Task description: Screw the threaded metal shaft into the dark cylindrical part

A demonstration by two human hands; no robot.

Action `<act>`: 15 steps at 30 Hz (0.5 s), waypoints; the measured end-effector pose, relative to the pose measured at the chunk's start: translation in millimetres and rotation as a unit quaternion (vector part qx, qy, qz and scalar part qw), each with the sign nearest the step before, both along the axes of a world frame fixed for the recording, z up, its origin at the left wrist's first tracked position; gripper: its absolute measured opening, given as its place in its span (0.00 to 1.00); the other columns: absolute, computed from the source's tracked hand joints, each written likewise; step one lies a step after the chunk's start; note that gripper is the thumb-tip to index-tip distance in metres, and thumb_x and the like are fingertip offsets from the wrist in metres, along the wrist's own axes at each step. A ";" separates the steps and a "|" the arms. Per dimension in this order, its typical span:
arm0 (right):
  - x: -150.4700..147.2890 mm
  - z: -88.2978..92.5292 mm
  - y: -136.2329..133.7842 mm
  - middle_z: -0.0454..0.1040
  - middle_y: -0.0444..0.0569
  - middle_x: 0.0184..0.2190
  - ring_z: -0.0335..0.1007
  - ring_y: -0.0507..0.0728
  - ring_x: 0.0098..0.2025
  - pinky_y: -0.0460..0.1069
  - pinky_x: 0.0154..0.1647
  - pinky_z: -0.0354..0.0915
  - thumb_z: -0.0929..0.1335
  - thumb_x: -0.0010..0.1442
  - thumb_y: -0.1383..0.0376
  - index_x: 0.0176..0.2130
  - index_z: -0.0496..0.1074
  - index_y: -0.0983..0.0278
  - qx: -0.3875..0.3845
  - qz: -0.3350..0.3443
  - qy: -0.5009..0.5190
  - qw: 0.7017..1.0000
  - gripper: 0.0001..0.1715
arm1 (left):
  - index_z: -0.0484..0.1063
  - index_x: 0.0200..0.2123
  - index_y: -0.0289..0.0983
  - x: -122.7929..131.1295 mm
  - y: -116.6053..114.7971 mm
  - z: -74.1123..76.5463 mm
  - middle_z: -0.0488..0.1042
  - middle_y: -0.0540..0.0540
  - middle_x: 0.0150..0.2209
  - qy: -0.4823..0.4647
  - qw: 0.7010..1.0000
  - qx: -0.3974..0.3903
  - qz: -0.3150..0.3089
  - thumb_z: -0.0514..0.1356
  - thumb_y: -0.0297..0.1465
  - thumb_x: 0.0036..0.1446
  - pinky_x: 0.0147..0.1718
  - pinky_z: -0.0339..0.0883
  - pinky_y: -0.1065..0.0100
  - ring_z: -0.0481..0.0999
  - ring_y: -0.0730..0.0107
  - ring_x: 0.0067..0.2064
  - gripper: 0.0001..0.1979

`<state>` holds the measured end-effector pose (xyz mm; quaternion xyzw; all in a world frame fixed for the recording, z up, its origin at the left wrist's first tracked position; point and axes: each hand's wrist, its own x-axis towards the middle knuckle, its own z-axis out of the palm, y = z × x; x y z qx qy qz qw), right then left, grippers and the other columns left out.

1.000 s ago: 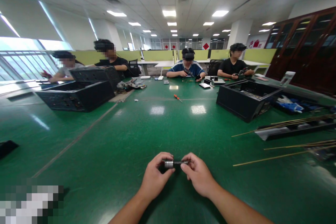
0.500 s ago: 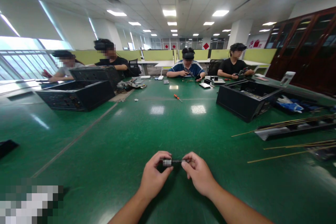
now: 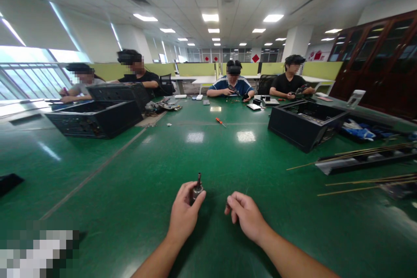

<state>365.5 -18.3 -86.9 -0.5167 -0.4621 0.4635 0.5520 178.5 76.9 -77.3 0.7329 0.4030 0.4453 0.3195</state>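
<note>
In the head view, my left hand (image 3: 185, 208) is closed around a small silver metal cylinder with a dark shaft (image 3: 197, 191). The shaft points upward, away from the green tabletop, and the fingers cover part of the cylinder. To its right, my right hand (image 3: 244, 213) is closed in a pinch. A small dark bit shows at its fingertips, too small to name. A gap of bare green table lies between the two hands.
An orange screwdriver (image 3: 220, 122) lies further out on the green table (image 3: 130, 173). Dark computer cases stand at left (image 3: 94, 119) and right (image 3: 304, 124). Thin brass-coloured rods (image 3: 365, 181) lie at the right. Several people (image 3: 233, 84) sit across the table.
The cylinder's shaft has come away from my right fingertips and swung from pointing right to pointing up. My left hand has shifted slightly left, and the hands are further apart.
</note>
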 end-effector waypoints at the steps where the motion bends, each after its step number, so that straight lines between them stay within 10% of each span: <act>1: 0.0 -0.2 -0.2 0.71 0.43 0.23 0.60 0.49 0.20 0.46 0.26 0.58 0.64 0.63 0.43 0.29 0.69 0.65 0.001 0.000 -0.001 1.000 0.29 | 0.74 0.44 0.38 -4.9 0.4 2.7 0.76 0.44 0.43 0.006 1.000 0.006 0.009 0.63 0.40 0.57 0.49 0.72 0.62 0.79 0.62 0.45 0.15; 9: -2.1 -1.8 0.9 0.73 0.44 0.27 0.60 0.48 0.21 0.45 0.25 0.56 0.66 0.63 0.47 0.32 0.68 0.65 0.008 0.004 0.018 1.000 0.24 | 0.75 0.44 0.42 -111.3 7.8 24.5 0.82 0.46 0.41 0.215 0.965 0.118 0.093 0.67 0.45 0.48 0.45 0.76 0.61 0.82 0.55 0.41 0.21; 15: -3.6 -4.5 1.3 0.73 0.44 0.27 0.60 0.48 0.20 0.45 0.24 0.56 0.66 0.63 0.49 0.33 0.68 0.65 0.007 0.005 0.027 1.000 0.22 | 0.67 0.55 0.46 -199.5 16.0 8.1 0.83 0.50 0.41 0.305 0.943 0.047 0.121 0.63 0.46 0.51 0.46 0.76 0.64 0.83 0.58 0.43 0.29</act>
